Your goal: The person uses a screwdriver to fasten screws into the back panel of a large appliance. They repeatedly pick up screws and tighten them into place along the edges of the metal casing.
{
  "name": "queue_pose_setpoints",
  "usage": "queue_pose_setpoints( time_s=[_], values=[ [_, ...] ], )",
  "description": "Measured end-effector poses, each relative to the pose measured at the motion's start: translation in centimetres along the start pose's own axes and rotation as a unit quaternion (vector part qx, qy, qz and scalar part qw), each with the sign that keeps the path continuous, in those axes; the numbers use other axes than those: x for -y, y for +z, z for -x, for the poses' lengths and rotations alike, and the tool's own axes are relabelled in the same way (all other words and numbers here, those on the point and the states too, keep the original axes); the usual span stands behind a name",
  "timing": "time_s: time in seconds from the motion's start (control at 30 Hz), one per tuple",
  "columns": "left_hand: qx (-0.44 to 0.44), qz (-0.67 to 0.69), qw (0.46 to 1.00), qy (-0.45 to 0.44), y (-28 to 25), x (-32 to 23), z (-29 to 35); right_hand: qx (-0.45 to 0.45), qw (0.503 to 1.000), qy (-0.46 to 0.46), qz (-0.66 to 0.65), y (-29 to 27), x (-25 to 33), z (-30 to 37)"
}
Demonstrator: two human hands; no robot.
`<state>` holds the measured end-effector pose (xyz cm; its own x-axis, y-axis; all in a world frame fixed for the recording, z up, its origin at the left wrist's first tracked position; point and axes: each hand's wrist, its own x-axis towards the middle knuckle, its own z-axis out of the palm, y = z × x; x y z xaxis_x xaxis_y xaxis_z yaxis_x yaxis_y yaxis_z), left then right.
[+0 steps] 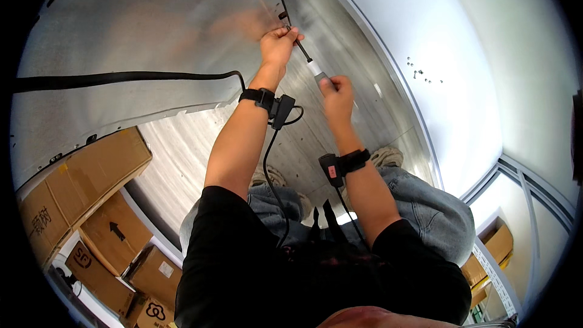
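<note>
My right hand [337,94] is wrapped around the grey and white handle of a screwdriver [313,67]. Its thin dark shaft slants up and to the left, toward the edge of a large metal panel [139,30]. At that edge my left hand [279,45] is closed, thumb and fingers pinched beside the far end of the shaft. Whatever sits between those fingertips is too small and covered to make out. A small dark fitting [283,16] shows on the panel edge just beyond them.
Several small screws [418,73] lie scattered on a white surface [449,109] at the right. Cardboard boxes [97,164] are stacked at the lower left. A black cable [133,77] crosses the panel, and wrist-strapped devices [281,111] trail cords along my arms.
</note>
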<state>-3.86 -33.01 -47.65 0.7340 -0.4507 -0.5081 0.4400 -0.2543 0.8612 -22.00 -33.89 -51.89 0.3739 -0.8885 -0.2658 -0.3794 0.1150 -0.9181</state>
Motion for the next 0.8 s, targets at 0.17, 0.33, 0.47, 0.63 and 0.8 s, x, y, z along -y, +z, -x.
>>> queue_pose_setpoints(
  time_s=[0.17,0.33,0.47,0.63,0.8],
  values=[
    [0.009,0.013,1.000,0.006,-0.1,-0.3,0.2,0.250,0.887,0.310,-0.232,-3.1,2.6,-2.2],
    [-0.005,0.018,1.000,0.010,0.0,0.2,-0.1,0.062,0.997,0.028,0.039,-1.2,2.8,-0.4],
    [0.004,0.011,1.000,0.003,0.3,0.1,-0.3,-0.014,0.999,0.015,0.051,0.8,-0.3,-0.5],
    [0.026,0.014,1.000,0.008,-0.7,0.9,-0.4,0.215,0.897,0.330,-0.199,-2.1,4.2,-1.8],
    [0.026,0.003,1.000,0.011,-0.1,1.1,-0.8,0.021,0.996,-0.022,0.078,-0.3,0.6,-1.1]
  ],
)
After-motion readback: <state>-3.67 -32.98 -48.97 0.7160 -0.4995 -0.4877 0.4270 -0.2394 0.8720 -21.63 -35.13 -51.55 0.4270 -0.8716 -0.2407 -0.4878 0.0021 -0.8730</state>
